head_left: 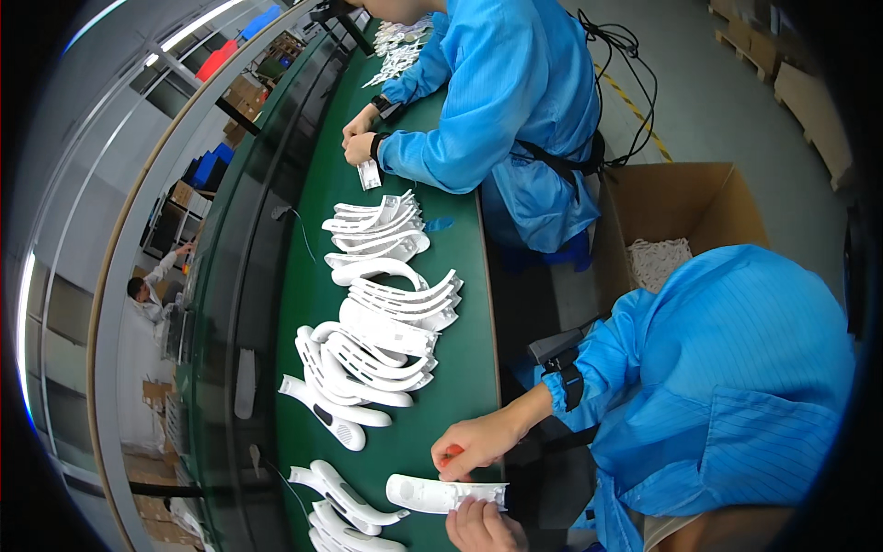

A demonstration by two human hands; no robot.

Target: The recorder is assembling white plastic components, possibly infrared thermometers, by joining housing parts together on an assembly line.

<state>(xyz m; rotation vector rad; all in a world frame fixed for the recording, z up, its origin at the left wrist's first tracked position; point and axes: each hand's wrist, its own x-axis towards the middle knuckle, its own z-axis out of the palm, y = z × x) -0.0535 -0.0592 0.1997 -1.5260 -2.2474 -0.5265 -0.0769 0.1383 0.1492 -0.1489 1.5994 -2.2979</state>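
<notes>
A white curved plastic shell (428, 494) lies on the green bench with its hollow, ribbed side up. My left hand (485, 526) grips its lower edge near the squared end, fingers bent and thumb side partly hidden. Just above the shell, my right hand (483, 443) is closed around a small red tool (452, 452); most of the tool is covered by the fingers, and its tip cannot be made out. A dark wrist strap (572, 386) sits over my blue right sleeve. Left of the shell lie more white curved parts (345, 497), overlapping one another.
Rows of white curved shells (368, 354) are stacked along the green bench (464, 368). Farther up, a co-worker in a blue gown (501, 101) handles a small white part (369, 175). A cardboard box (727, 207) with white pieces stands right of the bench; black cables (635, 64) hang behind.
</notes>
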